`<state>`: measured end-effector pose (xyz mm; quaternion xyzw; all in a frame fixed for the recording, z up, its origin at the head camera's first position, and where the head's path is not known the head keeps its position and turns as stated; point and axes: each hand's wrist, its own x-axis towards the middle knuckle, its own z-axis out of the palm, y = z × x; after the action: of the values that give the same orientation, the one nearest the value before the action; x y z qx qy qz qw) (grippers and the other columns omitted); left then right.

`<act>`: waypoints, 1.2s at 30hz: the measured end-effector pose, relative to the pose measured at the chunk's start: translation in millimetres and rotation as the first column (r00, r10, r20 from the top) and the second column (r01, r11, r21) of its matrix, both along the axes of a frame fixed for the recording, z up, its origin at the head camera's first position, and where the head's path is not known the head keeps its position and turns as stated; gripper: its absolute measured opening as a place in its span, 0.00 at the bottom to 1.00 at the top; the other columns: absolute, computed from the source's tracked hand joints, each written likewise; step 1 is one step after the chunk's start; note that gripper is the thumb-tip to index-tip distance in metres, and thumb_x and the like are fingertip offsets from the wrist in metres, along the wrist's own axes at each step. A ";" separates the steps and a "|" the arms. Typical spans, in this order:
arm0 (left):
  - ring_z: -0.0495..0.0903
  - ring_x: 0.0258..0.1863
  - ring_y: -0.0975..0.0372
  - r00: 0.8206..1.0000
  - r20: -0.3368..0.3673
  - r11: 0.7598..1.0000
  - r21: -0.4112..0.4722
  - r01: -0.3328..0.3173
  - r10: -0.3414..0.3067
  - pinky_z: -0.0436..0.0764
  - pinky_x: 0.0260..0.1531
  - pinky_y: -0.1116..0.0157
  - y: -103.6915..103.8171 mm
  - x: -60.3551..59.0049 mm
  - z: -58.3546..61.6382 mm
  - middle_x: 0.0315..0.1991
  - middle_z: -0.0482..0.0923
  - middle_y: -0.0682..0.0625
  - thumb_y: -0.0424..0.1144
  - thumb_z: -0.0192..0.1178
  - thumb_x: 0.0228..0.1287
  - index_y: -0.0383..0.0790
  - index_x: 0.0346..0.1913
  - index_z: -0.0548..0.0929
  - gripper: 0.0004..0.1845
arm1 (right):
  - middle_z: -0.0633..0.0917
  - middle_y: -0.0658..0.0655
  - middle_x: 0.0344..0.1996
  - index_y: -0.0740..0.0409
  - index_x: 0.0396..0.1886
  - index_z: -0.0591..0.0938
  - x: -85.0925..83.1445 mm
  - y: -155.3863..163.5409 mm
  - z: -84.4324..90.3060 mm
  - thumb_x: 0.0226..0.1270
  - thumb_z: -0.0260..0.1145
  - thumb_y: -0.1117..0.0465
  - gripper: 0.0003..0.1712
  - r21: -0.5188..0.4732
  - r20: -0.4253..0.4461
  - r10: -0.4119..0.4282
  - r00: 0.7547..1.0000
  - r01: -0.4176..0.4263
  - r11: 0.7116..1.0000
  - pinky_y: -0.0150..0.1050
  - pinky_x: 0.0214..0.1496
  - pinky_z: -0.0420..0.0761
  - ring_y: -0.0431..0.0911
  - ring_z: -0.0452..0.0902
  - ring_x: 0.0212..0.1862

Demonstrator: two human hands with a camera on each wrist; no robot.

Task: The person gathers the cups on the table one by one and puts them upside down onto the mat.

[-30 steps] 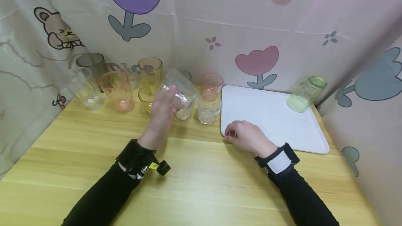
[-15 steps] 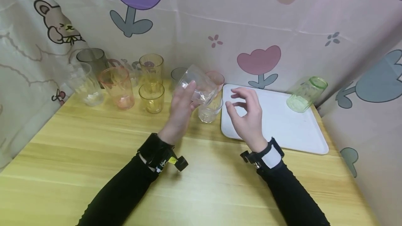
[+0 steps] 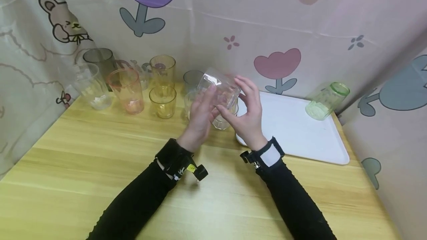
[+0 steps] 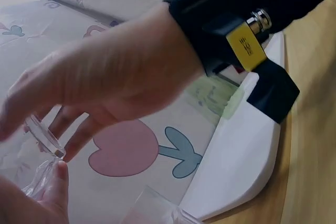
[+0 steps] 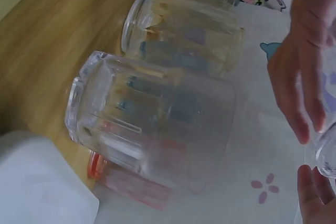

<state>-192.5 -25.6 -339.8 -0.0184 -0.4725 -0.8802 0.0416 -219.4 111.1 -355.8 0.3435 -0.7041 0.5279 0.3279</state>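
A clear glass [image 3: 218,85] hangs tilted above the table, held between both hands. My left hand [image 3: 208,101] grips it from the left and my right hand [image 3: 240,97] curls round it from the right. In the left wrist view the right hand [image 4: 58,124] pinches the glass's rim [image 4: 44,136]. In the right wrist view the held glass [image 5: 328,157] shows only at the right edge. Just below the hands another clear glass [image 3: 220,122] stands on the wooden table [image 3: 100,158].
A white tray [image 3: 293,132] lies at the right, with a green glass [image 3: 327,100] mouth-down and tilted at its far corner. Several glasses, grey [image 3: 99,61], clear [image 3: 88,86], pink [image 3: 126,92] and amber [image 3: 162,101], stand along the curtain at the back left.
My left hand carried the clear glass to the right. My right hand rose from the tray's near edge and took hold of the glass from the other side.
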 end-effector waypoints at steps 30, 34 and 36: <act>0.83 0.46 0.59 0.992 -0.090 0.995 -0.031 0.090 -0.093 0.87 0.48 0.64 6.7 9.8 -8.0 0.58 0.74 0.38 0.46 0.53 0.77 0.32 0.70 0.62 0.28 | 0.80 0.60 0.61 0.74 0.65 0.74 0.3 27.3 23.0 0.56 0.83 0.50 0.46 -0.206 -0.021 0.024 0.999 -0.028 0.978 0.45 0.61 0.84 0.54 0.77 0.60; 0.81 0.40 0.61 0.993 -0.106 0.993 -0.114 0.035 -0.047 0.85 0.36 0.69 13.3 10.4 -10.5 0.60 0.73 0.32 0.38 0.55 0.76 0.28 0.70 0.61 0.27 | 0.81 0.59 0.60 0.71 0.66 0.75 -0.8 43.0 31.2 0.56 0.82 0.62 0.41 -0.262 -0.001 -0.013 1.000 0.012 0.965 0.38 0.56 0.86 0.53 0.78 0.57; 0.80 0.37 0.62 0.988 -0.147 0.983 -0.182 0.018 -0.045 0.82 0.33 0.70 17.0 11.8 -12.9 0.59 0.73 0.32 0.33 0.55 0.75 0.28 0.70 0.61 0.26 | 0.81 0.58 0.59 0.71 0.66 0.76 -1.3 52.0 34.8 0.55 0.81 0.67 0.40 -0.279 0.003 -0.041 0.999 0.040 0.959 0.35 0.51 0.86 0.52 0.78 0.55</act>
<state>-180.7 -8.6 -352.8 -0.0958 -0.5452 -0.8306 0.0611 -220.7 163.0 -321.0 0.2802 -0.6292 0.6143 0.3850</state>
